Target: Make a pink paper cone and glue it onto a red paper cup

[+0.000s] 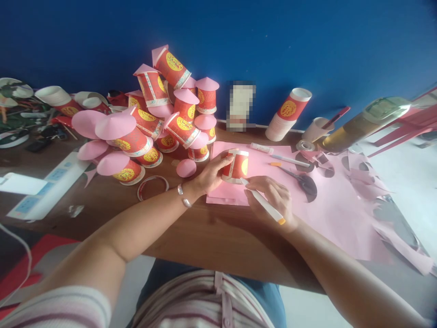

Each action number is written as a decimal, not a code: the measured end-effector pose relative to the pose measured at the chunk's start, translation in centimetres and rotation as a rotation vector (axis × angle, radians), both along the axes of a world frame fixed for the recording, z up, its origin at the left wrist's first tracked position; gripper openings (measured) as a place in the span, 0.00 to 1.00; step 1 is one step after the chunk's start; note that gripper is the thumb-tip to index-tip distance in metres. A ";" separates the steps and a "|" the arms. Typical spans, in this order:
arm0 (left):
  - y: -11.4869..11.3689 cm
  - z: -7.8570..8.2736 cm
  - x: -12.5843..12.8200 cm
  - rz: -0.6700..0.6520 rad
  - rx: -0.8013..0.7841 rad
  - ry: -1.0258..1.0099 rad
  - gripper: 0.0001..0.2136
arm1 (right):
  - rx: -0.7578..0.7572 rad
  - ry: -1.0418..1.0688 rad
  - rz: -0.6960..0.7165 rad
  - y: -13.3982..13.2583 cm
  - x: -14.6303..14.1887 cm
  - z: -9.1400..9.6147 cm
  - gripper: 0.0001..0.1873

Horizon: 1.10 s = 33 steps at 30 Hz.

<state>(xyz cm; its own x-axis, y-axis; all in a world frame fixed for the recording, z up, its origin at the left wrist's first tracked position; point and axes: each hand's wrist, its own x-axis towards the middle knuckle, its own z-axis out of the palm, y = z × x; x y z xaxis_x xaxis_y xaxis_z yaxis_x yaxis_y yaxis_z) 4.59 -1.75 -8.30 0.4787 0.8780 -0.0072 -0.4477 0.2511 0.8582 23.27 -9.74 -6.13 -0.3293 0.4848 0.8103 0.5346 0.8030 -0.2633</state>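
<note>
My left hand [214, 173] grips a red paper cup [236, 168] with a yellow emblem and a pale rim, its fingers wrapped round the left side. My right hand [276, 195] closes on a slim white utility knife [265, 206] with an orange end. The tip of the knife meets the lower rim of the cup; whether it has pierced the paper I cannot tell. Pink paper sheets [221, 194] lie beneath. A small pink cone [186, 168] sits left of my left hand. Beside the right hand are scissors [303, 181] with orange on them.
Red cups with pink cone tops [184, 105] are piled at the left. Behind stand a cup stack [285, 114] and a tilted golden bottle [358, 123]. A marker [262, 148], a tape roll [305, 146], a clear ring [145, 182] and a power strip [51, 187] lie around.
</note>
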 end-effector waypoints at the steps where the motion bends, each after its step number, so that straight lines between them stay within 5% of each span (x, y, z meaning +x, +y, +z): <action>1: 0.0 0.0 0.0 -0.010 0.005 0.000 0.18 | -0.003 -0.008 -0.001 0.0 0.0 0.0 0.14; 13: -0.7 0.7 -0.5 -0.073 0.051 0.186 0.28 | -0.039 -0.049 0.102 -0.4 -0.5 0.7 0.11; 33: -0.7 0.4 -0.4 -0.041 0.104 0.128 0.21 | -0.209 -0.050 0.094 -0.5 -0.1 0.5 0.02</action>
<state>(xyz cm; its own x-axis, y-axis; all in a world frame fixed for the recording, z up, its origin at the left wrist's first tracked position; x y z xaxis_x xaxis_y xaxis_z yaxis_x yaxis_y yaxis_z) 4.17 -2.43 -7.87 0.5155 0.8567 0.0194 -0.3240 0.1739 0.9299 23.16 -10.22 -5.68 -0.4181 0.6053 0.6774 0.4764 0.7810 -0.4039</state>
